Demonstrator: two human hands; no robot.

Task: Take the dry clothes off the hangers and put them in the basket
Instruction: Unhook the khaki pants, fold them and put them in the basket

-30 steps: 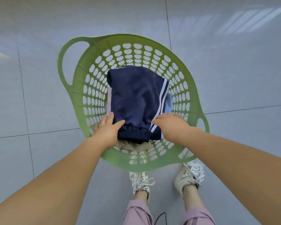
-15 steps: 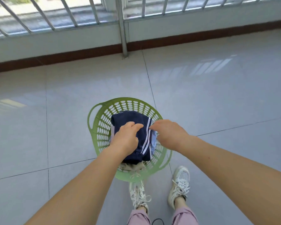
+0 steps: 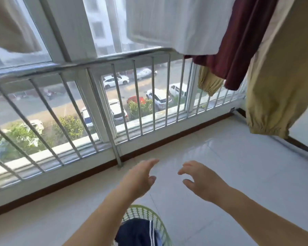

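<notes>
The green basket (image 3: 146,213) sits on the floor at the bottom edge, partly behind my left arm, with navy white-striped clothing (image 3: 135,231) lying in it. My left hand (image 3: 139,178) and my right hand (image 3: 201,180) are raised above the basket, fingers relaxed, holding nothing. Overhead at the top right hang a white garment (image 3: 176,23), a dark red garment (image 3: 238,43) and khaki trousers (image 3: 277,82). A beige cloth (image 3: 9,25) hangs at the top left. No hangers are in sight.
A metal railing (image 3: 114,96) and window run across the view, with a street and parked cars far below. Pale floor tiles (image 3: 229,166) stretch to a wall at the right.
Both hands have let go of the navy clothing and lifted off the basket. The view has swung up from the basket to the railing and the hanging clothes.
</notes>
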